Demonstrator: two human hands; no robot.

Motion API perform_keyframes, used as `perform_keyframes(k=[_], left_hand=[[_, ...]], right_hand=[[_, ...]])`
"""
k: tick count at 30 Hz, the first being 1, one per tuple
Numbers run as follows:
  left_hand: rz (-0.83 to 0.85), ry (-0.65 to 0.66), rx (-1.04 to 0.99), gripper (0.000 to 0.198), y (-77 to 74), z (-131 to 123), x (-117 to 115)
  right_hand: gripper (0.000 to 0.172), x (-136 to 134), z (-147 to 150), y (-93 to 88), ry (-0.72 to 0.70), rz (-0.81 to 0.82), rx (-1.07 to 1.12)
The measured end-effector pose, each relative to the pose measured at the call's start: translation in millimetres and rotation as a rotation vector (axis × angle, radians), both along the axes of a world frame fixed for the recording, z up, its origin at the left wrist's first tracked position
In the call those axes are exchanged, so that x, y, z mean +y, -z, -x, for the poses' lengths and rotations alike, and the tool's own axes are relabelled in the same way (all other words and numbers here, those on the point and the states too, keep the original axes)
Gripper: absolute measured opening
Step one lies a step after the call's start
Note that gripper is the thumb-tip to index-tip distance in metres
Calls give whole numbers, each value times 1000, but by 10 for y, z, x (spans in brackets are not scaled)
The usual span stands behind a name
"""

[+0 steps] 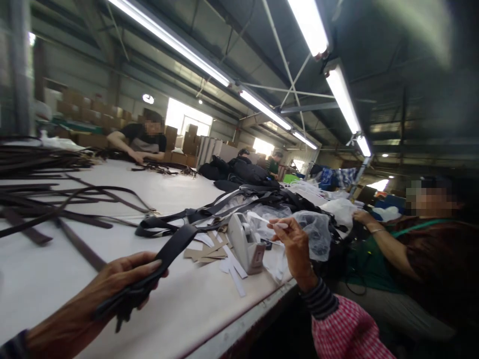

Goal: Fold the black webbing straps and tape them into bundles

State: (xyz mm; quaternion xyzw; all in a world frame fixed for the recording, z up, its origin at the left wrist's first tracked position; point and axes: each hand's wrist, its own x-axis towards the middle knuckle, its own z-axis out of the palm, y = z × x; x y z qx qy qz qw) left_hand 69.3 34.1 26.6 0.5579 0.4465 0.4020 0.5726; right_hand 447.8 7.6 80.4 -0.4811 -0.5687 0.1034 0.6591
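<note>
What looks like one folded black strap (178, 243); one tape dispenser (256, 258); one white strip (280, 226). Over the counter (179, 311), the left hand (129, 274), thumb uppermost, grips the strap; the raised right hand (297, 245) pinches the strip.

Tape disp. (244, 245) on tbl (198, 304); card strips (209, 253) L, plastic bag (317, 235) R, straps (211, 209) behind.
</note>
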Motion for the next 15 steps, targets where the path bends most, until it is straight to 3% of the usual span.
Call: perform_keyframes(k=[1, 4, 8, 11, 15], left_hand=[[13, 72, -70, 44, -82, -26, -64], [4, 115, -228, 40, -250, -70, -196], [-43, 168, -346, 34, -243, -61, -233], [-56, 265, -372, 32, -182, -31, -216], [-43, 320, -377, 36, -128, 26, -150]], right_hand=[[21, -82, 192, 5, -67, 5, -49], [15, -278, 790, 169, -244, 26, -263], [16, -369, 1474, 498, -424, -37, -420], [17, -334, 1765, 641, -438, -98, -374], [19, -266, 1841, 711, -450, -138, -356]])
